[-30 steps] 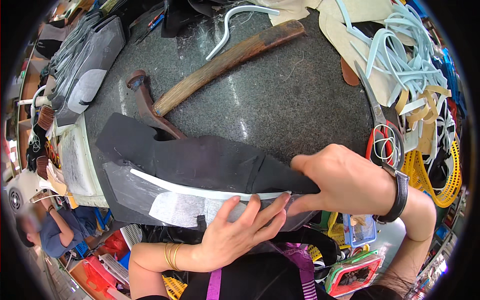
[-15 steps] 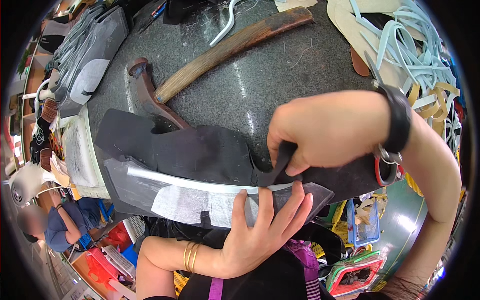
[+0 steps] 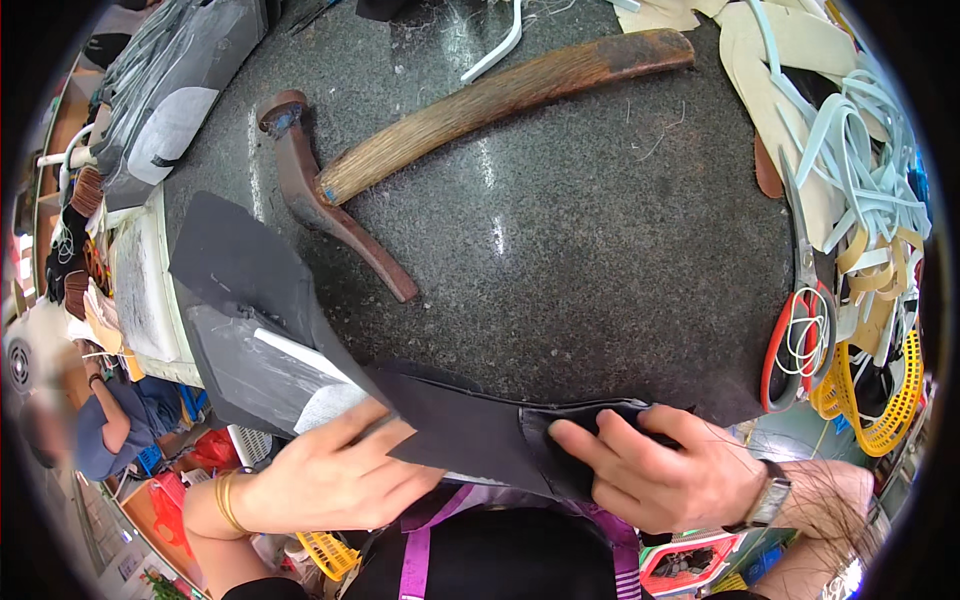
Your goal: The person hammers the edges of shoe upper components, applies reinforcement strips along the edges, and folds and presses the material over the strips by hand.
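Note:
A long, black leather-like panel (image 3: 460, 425) lies along the table's near edge, its top layer folded over toward me. Grey backing (image 3: 240, 350) shows at its left end, with a white strip (image 3: 305, 355) and a pale fabric patch (image 3: 330, 403) on it. My left hand (image 3: 320, 475) grips the panel left of the middle, fingers bent over the near edge. At the panel's right part, my right hand (image 3: 675, 465) has its fingers curled on the black material, the thumb side partly hidden. Beyond the panel lies a hammer (image 3: 500, 100) with a wooden handle and rusty head.
Red-handled scissors (image 3: 800, 310) lie at the right edge, beside light blue strips (image 3: 850, 140) and beige pieces (image 3: 765, 75). Stacked grey panels (image 3: 185, 90) stand at the far left. A yellow basket (image 3: 890, 395) hangs at the right. Another person (image 3: 105, 425) sits at the left.
My right hand has moved down and right from the panel's middle, and my left hand has shifted left. The black layer is now folded toward me, covering most of the white strip.

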`<state>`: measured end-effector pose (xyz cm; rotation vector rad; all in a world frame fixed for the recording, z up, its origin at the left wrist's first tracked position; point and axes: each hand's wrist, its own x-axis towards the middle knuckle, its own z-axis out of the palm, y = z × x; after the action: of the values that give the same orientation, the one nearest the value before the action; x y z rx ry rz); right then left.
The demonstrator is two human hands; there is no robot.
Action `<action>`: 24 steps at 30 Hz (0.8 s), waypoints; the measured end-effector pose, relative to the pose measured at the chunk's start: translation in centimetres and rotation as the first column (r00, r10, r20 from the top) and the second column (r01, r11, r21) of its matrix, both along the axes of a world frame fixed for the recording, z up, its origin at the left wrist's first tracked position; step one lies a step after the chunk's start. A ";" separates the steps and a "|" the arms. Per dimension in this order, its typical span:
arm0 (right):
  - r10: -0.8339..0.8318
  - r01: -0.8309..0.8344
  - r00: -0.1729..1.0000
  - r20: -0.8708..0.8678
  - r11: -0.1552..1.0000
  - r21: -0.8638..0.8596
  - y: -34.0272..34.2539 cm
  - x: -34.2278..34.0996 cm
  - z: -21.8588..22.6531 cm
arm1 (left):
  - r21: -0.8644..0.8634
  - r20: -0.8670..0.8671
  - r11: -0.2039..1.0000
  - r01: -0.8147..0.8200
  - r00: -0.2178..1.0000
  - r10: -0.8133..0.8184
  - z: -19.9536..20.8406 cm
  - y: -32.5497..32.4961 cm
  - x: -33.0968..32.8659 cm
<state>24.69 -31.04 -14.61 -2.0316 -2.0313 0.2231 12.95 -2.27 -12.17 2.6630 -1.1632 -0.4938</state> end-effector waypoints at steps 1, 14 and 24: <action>0.111 -0.124 0.976 -0.188 0.990 -0.061 0.5 1.1 0.8 | -0.014 -0.021 1.000 -0.007 1.000 0.006 0.1 0.3 0.0; 0.109 -0.149 0.939 -0.327 0.984 -0.099 5.7 0.5 1.0 | 0.066 -0.097 0.997 -0.026 0.995 0.032 2.0 -0.4 -2.1; -0.374 0.170 0.748 -0.549 0.907 -0.385 10.9 -1.2 4.1 | 0.246 0.212 0.969 -0.013 0.976 -0.041 3.3 1.4 -3.0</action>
<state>23.48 -20.18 -10.49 -2.0262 -1.3283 1.0570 9.92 -0.89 -8.84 2.9870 -1.2528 -0.3805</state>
